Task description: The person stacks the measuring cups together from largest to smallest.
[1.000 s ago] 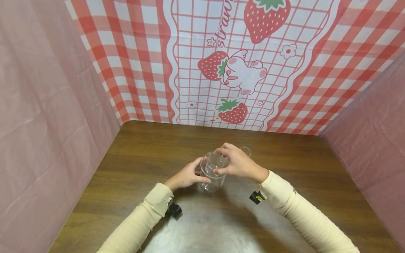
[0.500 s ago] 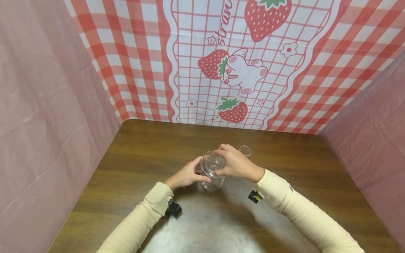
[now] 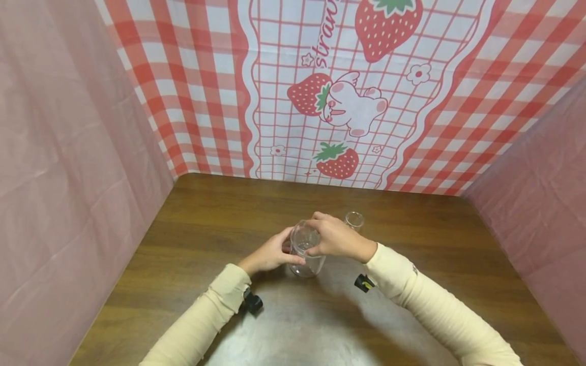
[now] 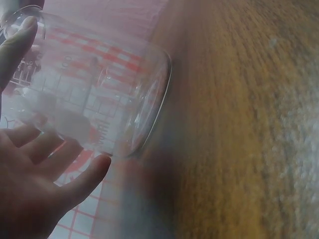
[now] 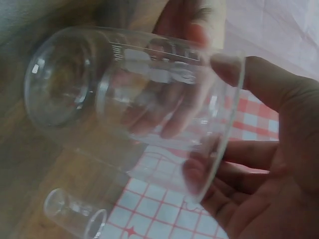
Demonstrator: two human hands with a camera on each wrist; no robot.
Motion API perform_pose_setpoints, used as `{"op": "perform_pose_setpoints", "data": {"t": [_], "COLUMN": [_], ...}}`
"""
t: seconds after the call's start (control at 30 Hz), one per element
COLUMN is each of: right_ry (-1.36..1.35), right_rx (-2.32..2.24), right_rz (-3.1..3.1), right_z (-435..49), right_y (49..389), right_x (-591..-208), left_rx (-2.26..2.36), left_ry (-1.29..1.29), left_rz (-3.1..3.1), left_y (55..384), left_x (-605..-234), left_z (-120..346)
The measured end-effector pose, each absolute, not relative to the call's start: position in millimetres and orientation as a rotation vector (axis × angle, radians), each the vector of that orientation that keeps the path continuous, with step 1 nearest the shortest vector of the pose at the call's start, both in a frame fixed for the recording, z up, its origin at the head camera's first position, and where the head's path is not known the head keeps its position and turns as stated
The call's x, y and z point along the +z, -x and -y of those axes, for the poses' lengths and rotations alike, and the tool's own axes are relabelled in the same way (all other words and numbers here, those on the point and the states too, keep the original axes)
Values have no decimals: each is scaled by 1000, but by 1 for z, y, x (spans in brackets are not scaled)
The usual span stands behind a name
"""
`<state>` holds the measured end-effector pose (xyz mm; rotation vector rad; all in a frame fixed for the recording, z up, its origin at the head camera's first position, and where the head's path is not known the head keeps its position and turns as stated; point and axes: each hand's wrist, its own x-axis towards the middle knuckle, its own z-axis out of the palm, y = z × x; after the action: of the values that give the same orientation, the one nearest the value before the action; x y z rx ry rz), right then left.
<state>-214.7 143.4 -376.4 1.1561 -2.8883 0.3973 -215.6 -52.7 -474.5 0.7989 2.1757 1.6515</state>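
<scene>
A large clear glass beaker with white markings stands on the table in the head view. My left hand holds its left side, thumb in front and fingers behind. In the left wrist view its fingers lie along the beaker's wall. A smaller glass beaker sits inside the large one, its base above the large beaker's bottom in the right wrist view. My right hand grips it near the rim between thumb and fingers. Exactly which rim each fingertip touches is hard to tell through the glass.
A third, smallest glass beaker stands behind my right hand, and it also shows in the right wrist view. The brown wooden table is bounded by a strawberry-patterned cloth at the back and pink cloths at the sides.
My right hand has shifted slightly left and down with the smaller beaker. The smallest beaker shows more from behind that hand. My left hand has stayed in place.
</scene>
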Motion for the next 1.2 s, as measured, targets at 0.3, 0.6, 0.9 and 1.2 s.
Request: {"op": "perform_pose_setpoints", "data": {"t": [0.3, 0.6, 0.9, 1.2], "right_ry": [-1210, -1305, -1338, -1325], "right_rx": [213, 55, 22, -2], "right_rz": [2951, 2935, 2878, 2900], "right_z": [-135, -126, -123, -120], "right_y": [218, 220, 223, 224], "right_x": [-372, -377, -383, -390], "left_rx": [1656, 1662, 1680, 1660], "left_ry": [-810, -808, -810, -807], "left_rz": [-2168, -2177, -2165, -2176], "left_y": [215, 214, 216, 215], "left_x": [-476, -475, -477, -476], "left_z": [52, 53, 53, 52]}}
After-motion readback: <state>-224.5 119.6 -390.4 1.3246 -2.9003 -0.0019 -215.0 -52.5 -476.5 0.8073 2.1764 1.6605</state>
